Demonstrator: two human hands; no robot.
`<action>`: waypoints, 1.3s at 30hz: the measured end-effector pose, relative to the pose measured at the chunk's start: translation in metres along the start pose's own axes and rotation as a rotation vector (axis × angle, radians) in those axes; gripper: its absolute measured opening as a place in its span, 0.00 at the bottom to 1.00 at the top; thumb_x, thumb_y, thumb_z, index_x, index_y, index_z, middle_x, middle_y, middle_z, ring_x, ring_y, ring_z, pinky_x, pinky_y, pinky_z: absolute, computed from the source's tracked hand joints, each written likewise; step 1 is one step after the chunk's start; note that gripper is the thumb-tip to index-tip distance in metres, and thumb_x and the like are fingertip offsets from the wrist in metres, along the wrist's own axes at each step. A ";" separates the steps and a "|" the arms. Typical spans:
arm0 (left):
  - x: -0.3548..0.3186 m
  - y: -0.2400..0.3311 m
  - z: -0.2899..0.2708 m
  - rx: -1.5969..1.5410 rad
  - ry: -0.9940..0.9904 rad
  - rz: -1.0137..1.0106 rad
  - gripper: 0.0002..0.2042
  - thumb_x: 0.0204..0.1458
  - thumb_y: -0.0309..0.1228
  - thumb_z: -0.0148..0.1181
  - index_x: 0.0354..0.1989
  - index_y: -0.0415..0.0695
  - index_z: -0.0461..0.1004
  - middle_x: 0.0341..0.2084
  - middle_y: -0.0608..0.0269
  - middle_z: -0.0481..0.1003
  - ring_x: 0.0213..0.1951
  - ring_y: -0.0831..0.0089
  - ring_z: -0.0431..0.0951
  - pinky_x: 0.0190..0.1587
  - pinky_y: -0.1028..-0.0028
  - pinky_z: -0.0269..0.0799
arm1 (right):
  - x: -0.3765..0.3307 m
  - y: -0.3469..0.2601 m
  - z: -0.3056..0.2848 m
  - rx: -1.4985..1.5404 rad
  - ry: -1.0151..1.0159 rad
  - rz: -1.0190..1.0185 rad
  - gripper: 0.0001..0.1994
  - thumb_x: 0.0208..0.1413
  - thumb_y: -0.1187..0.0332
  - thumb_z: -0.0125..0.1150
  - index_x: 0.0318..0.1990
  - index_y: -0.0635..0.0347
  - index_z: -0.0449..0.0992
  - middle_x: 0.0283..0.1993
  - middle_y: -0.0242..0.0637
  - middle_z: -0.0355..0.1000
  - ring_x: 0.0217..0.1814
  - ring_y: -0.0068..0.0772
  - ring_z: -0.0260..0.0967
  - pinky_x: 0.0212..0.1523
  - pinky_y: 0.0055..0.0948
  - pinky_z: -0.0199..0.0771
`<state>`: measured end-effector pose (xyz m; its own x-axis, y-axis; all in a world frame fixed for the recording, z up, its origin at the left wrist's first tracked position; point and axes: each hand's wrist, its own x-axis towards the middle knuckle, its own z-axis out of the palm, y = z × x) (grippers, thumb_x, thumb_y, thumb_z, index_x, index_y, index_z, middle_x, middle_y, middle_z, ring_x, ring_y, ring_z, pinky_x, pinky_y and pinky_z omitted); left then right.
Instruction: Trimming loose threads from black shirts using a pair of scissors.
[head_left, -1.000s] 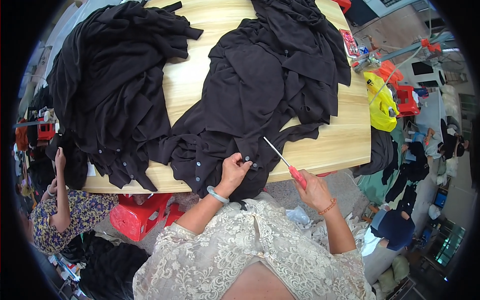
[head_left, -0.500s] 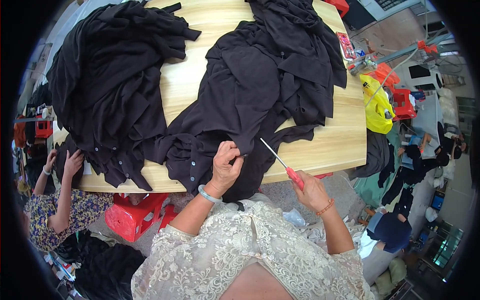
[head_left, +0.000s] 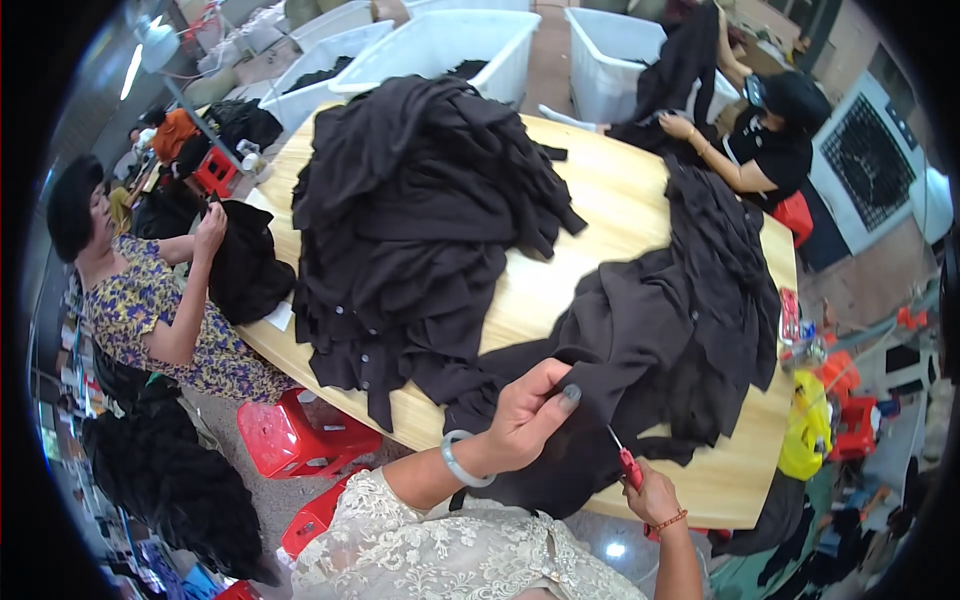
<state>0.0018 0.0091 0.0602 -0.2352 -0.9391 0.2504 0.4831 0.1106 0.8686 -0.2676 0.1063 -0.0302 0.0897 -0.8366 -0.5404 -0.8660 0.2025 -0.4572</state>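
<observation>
Head view: your left hand [head_left: 525, 415] pinches the black cloth [head_left: 640, 350] at the table's [head_left: 620, 210] near edge; your right hand [head_left: 655, 495] grips red scissors [head_left: 628, 465], bare wood beyond

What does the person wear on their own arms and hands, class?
Cream lace sleeves end above the elbows, leaving the forearms bare. The left hand has dark-painted nails and a pale bangle at the wrist. The right hand has a red beaded bracelet.

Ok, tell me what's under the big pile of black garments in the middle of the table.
Under the pile of black garments only the round wooden table shows, its bare top visible around the heap. Whatever lies beneath or inside the pile is covered by cloth.
</observation>
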 end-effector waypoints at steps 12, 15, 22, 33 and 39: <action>0.053 0.124 -0.129 0.173 0.240 0.303 0.06 0.58 0.25 0.53 0.40 0.35 0.71 0.35 0.66 0.72 0.37 0.83 0.69 0.44 0.82 0.64 | 0.195 -0.155 -0.171 0.081 0.486 -0.504 0.16 0.47 0.73 0.58 0.46 0.64 0.73 0.43 0.60 0.72 0.51 0.62 0.67 0.48 0.42 0.70; 0.081 0.157 -0.155 0.272 0.402 0.429 0.04 0.58 0.25 0.52 0.39 0.39 0.69 0.30 0.75 0.66 0.32 0.89 0.63 0.36 0.89 0.58 | 0.226 -0.227 -0.248 -0.216 0.744 -0.576 0.12 0.51 0.68 0.59 0.41 0.66 0.74 0.37 0.58 0.73 0.43 0.60 0.71 0.44 0.48 0.72; 0.129 0.193 -0.275 0.352 0.554 0.815 0.08 0.61 0.26 0.49 0.45 0.39 0.71 0.42 0.65 0.74 0.45 0.81 0.71 0.53 0.79 0.64 | 0.253 -0.433 -0.295 -0.366 0.776 -0.767 0.17 0.50 0.68 0.62 0.46 0.66 0.71 0.46 0.57 0.70 0.50 0.56 0.68 0.50 0.44 0.70; 0.010 0.093 -0.341 1.328 0.960 0.262 0.13 0.57 0.24 0.54 0.51 0.35 0.68 0.47 0.56 0.71 0.46 0.71 0.72 0.50 0.74 0.67 | 0.238 -0.206 -0.149 0.014 0.100 0.041 0.17 0.54 0.58 0.59 0.30 0.68 0.75 0.22 0.50 0.73 0.28 0.49 0.75 0.34 0.39 0.73; -0.081 -0.065 -0.161 0.852 -0.036 -0.519 0.13 0.42 0.23 0.67 0.39 0.40 0.76 0.35 0.57 0.74 0.34 0.69 0.76 0.38 0.73 0.73 | 0.130 -0.038 -0.074 -0.022 0.339 0.118 0.20 0.54 0.56 0.59 0.27 0.69 0.74 0.23 0.57 0.71 0.30 0.59 0.71 0.32 0.45 0.71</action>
<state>0.1254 0.0252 -0.0851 -0.2777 -0.9286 -0.2463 -0.4501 -0.1007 0.8873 -0.2589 -0.0477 -0.0308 -0.1768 -0.9302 -0.3215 -0.8714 0.2999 -0.3883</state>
